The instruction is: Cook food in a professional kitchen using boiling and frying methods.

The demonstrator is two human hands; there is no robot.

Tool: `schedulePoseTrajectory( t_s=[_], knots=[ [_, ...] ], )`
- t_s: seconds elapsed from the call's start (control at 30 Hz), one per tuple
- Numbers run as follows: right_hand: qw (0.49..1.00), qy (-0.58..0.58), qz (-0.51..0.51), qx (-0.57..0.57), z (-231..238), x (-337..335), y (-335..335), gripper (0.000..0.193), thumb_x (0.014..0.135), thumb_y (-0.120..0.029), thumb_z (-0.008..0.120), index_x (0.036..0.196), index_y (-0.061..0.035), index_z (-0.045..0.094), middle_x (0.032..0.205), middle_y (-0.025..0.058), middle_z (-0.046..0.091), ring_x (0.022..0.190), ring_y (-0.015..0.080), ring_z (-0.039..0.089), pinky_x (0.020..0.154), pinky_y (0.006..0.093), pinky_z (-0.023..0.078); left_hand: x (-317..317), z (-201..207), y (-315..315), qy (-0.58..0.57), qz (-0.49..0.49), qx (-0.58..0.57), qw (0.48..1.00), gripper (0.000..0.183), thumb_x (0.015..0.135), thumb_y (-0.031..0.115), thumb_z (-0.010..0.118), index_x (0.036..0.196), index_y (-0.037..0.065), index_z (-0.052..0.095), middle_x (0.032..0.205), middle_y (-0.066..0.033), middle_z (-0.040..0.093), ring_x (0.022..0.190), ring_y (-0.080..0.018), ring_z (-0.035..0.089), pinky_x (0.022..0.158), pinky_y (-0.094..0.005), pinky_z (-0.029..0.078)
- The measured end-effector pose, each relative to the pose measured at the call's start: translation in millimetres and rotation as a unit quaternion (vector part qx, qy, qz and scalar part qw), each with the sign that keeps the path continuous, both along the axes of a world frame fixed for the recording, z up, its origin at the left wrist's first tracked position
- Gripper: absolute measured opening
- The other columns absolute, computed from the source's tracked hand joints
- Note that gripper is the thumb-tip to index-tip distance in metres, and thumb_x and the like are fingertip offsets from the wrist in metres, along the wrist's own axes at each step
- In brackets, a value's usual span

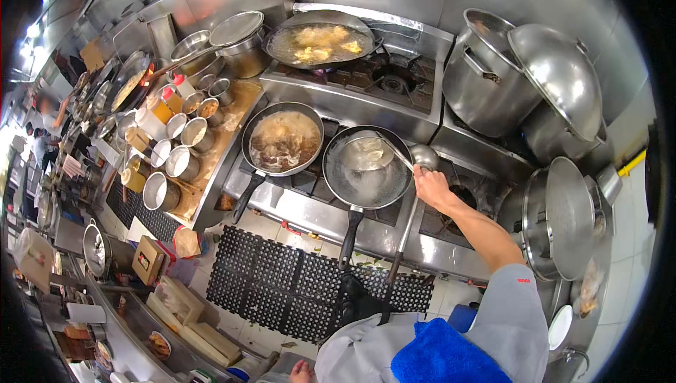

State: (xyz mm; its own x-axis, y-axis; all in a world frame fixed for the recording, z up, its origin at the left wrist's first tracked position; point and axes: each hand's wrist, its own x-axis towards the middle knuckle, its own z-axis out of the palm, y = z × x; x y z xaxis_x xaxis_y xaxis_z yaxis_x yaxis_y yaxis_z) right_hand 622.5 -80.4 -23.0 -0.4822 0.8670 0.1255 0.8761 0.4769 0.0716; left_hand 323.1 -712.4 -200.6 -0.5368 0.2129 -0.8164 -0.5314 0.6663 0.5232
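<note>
My right hand [431,187] is closed around the handle of a round skimmer [366,153]. The skimmer's bowl lies in the right-hand frying pan [367,189], which holds cloudy, pale liquid. Something whitish sits in the skimmer, too blurred to name. Close by my fingers is a ladle [424,157], its long handle slanting toward me over the stove's front edge. To the left, another frying pan [285,136] holds bubbling brown liquid with pale pieces. My left hand [301,372] shows only partly at the lower edge, low by my body, its fingers mostly cut off.
On the back burner a wok [320,39] holds yellow pieces frying in oil. Large pots [482,80] and a domed lid [556,77] stand at right. Metal seasoning cups [182,163] and squeeze bottles crowd the left counter. Underfoot lies a black perforated mat [274,281].
</note>
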Motion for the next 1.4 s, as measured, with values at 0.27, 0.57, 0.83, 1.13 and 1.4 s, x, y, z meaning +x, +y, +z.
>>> schedulePoseTrajectory(
  t_s=[0.27, 0.57, 0.83, 1.13, 1.4],
  knots=[
    [0.998, -0.011, 0.054, 0.028, 23, 12, 14, 0.036, 0.083, -0.012, 0.051, 0.116, 0.0025, 0.053, 0.073, 0.0153, 0.064, 0.057, 0.0313, 0.063, 0.051, 0.0437, 0.05, 9, 52, 25, 0.077, -0.1, 0.024, 0.992, 0.029, 0.086, 0.021, 0.06, 0.107, 0.002, 0.065, 0.103, -0.0123, 0.067, 0.091, -0.0225, 0.06, 0.081, -0.032, 0.046],
    [0.996, -0.075, 0.042, 0.005, 35, -1, 5, 0.036, 0.077, -0.008, 0.053, 0.111, 0.0024, 0.048, 0.08, 0.0172, 0.063, 0.07, 0.0332, 0.065, 0.06, 0.0433, 0.051, -7, 3, -1, 0.115, -0.114, 0.023, 0.987, 0.032, 0.084, 0.023, 0.063, 0.104, -0.003, 0.066, 0.104, -0.0133, 0.067, 0.095, -0.0232, 0.059, 0.086, -0.0322, 0.044],
    [0.996, -0.077, 0.035, 0.018, 49, -28, -16, 0.036, 0.078, -0.006, 0.052, 0.111, 0.0053, 0.048, 0.079, 0.0186, 0.063, 0.071, 0.0331, 0.064, 0.06, 0.0432, 0.05, -52, 7, -29, -0.018, 0.019, 0.087, 0.996, 0.028, 0.084, 0.014, 0.063, 0.107, -0.002, 0.062, 0.089, -0.0118, 0.064, 0.075, -0.0182, 0.056, 0.066, -0.0303, 0.046],
    [0.995, -0.088, 0.025, 0.026, 51, -44, -18, 0.036, 0.078, -0.006, 0.053, 0.112, 0.006, 0.049, 0.079, 0.0192, 0.064, 0.07, 0.0331, 0.065, 0.062, 0.0436, 0.05, -59, -17, -55, 0.002, 0.004, 0.07, 0.998, 0.029, 0.084, 0.015, 0.062, 0.108, -0.001, 0.061, 0.086, -0.0106, 0.063, 0.071, -0.0169, 0.054, 0.062, -0.03, 0.045],
    [0.984, -0.163, 0.053, 0.054, 50, -48, -13, 0.049, 0.075, -0.009, 0.055, 0.122, 0.0039, 0.046, 0.08, 0.0169, 0.065, 0.064, 0.0321, 0.064, 0.055, 0.0439, 0.05, -62, -21, -67, 0.069, -0.037, 0.052, 0.996, 0.03, 0.084, 0.016, 0.063, 0.108, -0.002, 0.061, 0.086, -0.0108, 0.063, 0.07, -0.0173, 0.053, 0.061, -0.0304, 0.044]
  ],
)
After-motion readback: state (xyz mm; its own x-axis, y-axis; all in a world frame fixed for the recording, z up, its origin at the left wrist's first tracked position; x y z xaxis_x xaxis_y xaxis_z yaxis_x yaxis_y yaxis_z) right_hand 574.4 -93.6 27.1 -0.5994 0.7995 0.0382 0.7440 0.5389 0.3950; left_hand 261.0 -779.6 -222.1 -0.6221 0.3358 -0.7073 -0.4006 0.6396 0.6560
